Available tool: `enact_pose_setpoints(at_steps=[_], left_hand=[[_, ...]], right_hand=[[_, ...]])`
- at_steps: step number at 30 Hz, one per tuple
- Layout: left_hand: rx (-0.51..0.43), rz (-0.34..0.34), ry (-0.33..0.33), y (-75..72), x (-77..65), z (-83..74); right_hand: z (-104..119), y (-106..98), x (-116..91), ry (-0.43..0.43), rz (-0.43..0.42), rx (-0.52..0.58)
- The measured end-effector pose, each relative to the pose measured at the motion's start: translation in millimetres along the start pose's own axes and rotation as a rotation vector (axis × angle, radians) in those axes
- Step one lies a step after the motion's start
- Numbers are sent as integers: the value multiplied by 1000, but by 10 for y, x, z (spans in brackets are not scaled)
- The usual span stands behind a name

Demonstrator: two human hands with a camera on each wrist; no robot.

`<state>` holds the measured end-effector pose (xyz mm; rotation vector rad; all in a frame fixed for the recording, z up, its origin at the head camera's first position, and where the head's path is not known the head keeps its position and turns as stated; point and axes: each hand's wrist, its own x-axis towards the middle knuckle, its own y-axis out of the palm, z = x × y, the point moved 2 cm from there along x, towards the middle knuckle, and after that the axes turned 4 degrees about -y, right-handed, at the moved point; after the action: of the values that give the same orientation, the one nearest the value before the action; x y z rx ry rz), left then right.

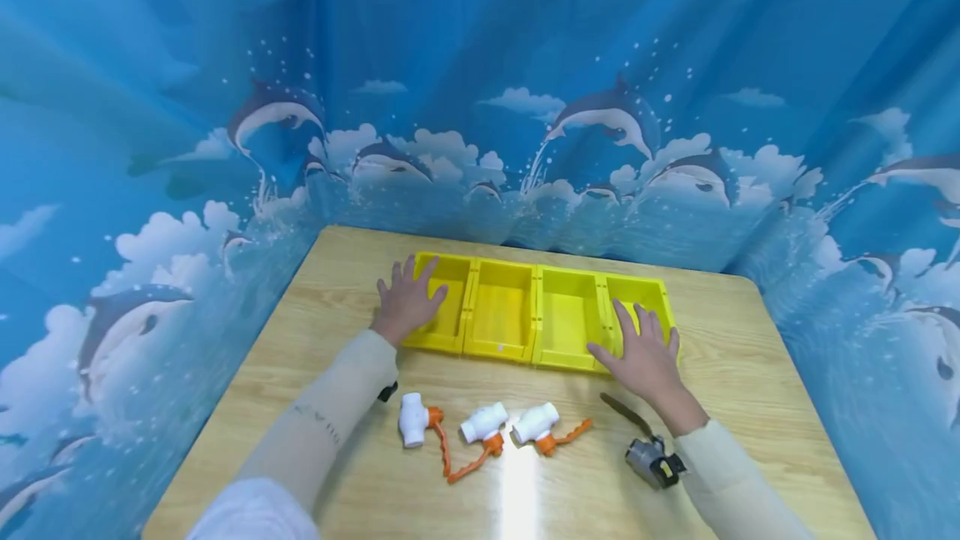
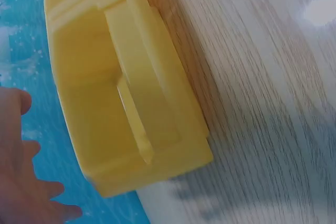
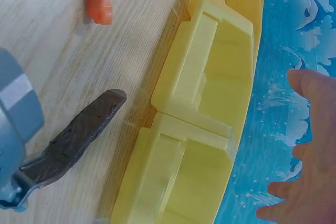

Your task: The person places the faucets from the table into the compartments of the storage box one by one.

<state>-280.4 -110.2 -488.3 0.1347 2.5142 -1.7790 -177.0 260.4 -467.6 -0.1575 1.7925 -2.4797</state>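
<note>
A row of joined yellow bins (image 1: 537, 315) lies across the table. My left hand (image 1: 407, 303) is over the left end bin, fingers spread and holding nothing. At the right end bin, my right hand (image 1: 645, 357) is spread likewise, its palm bare. In the wrist views, the left hand (image 2: 23, 177) and right hand (image 3: 315, 166) show beside the bins; contact with them is unclear. Nearer me lie three white valves with orange handles: a left valve (image 1: 412, 420), a middle valve (image 1: 483, 422) and a right valve (image 1: 536, 422). A grey metal valve (image 1: 641, 461) with a dark handle (image 3: 73, 140) lies below my right wrist.
The light wooden table (image 1: 352, 457) carries everything. A blue curtain (image 1: 465, 65) printed with dolphins and clouds hangs behind it and along both sides. Glare lies on the wood near the front middle.
</note>
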Motion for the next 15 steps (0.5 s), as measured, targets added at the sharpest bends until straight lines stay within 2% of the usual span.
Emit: enact_pose_setpoints(at_steps=[4, 8, 11, 15], left_hand=[[-24, -8, -43, -15, 40, 70], [-65, 27, -107, -7, 67, 131], [-135, 35, -149, 13, 88, 169], [-230, 14, -159, 41, 114, 223]], right_hand=[[0, -12, -42, -15, -17, 18], [-30, -13, -82, -13, -14, 26], [-71, -12, -115, -7, -11, 20], [-93, -25, -166, -8, -17, 26]])
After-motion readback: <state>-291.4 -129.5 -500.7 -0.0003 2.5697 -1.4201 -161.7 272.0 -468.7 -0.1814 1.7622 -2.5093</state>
